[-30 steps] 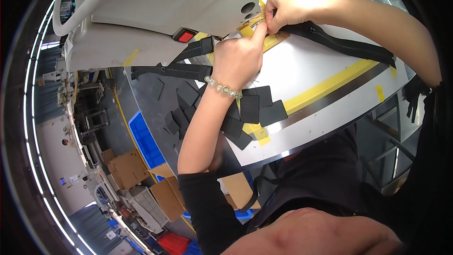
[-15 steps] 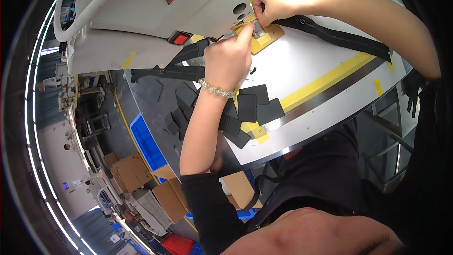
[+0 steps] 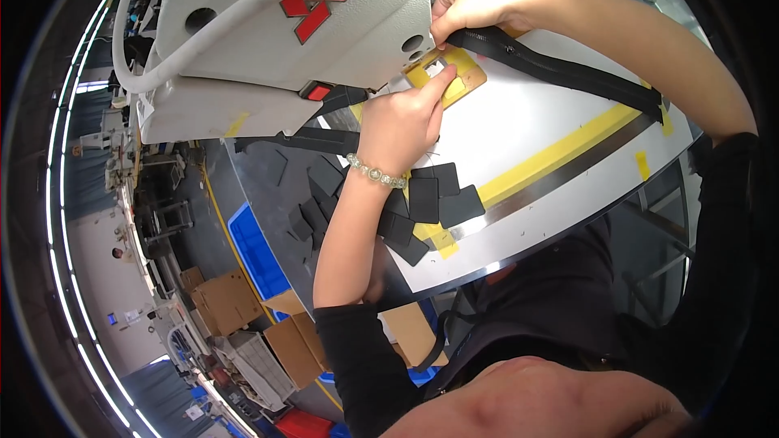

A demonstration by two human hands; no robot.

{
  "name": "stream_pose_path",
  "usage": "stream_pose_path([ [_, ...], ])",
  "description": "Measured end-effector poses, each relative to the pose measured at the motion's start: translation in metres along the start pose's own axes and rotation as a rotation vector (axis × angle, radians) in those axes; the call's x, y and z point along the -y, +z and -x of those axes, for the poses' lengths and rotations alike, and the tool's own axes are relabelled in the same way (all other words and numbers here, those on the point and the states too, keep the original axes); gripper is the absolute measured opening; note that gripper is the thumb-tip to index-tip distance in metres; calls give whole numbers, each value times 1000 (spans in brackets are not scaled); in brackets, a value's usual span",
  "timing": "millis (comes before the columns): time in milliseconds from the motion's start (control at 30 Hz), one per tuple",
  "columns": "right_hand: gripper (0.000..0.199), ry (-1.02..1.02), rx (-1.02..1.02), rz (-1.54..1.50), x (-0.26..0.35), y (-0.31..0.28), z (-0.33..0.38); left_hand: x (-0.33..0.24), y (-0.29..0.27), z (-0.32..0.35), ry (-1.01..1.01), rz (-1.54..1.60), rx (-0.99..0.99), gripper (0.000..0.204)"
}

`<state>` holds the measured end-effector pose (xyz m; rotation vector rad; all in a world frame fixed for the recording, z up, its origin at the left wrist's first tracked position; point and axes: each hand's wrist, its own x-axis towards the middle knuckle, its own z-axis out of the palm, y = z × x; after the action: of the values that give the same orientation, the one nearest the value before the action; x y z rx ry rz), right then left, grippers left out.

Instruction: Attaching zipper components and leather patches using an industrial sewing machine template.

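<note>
A long black zipper [image 3: 560,71] with a slider runs across the right side of the white table. My right hand [image 3: 475,12] pinches its inner end beside the sewing machine head [image 3: 243,40]. My left hand [image 3: 403,126], with a beaded bracelet at the wrist, is closed; its thumb reaches onto a yellow plate [image 3: 466,85] below the machine head. The undersides of the left fingers are hidden, so what they hold does not show. Another black strip [image 3: 324,139] extends left from behind this hand.
Several flat black rectangular pieces [image 3: 423,199] lie scattered around my left forearm. Yellow tape [image 3: 560,154] runs along the table's near side. A blue bin [image 3: 256,247] and cardboard boxes [image 3: 225,298] stand on the floor at left.
My hands have moved slightly apart, the left thumb now lower over the yellow plate. The zipper's inner end has come off the plate with my right hand. The whole view has shifted a little.
</note>
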<state>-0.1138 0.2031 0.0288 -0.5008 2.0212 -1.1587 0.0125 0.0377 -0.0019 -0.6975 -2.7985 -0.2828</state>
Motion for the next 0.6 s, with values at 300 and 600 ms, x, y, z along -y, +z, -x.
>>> stream_pose_path([
  [300, 16, 191, 197, -217, -3, 3, 17, 3, -22, 27, -98, -7, 23, 30],
  [600, 13, 140, 37, -411, 1, 4, 12, 16, -19, 32, -97, -91, -65, 42],
])
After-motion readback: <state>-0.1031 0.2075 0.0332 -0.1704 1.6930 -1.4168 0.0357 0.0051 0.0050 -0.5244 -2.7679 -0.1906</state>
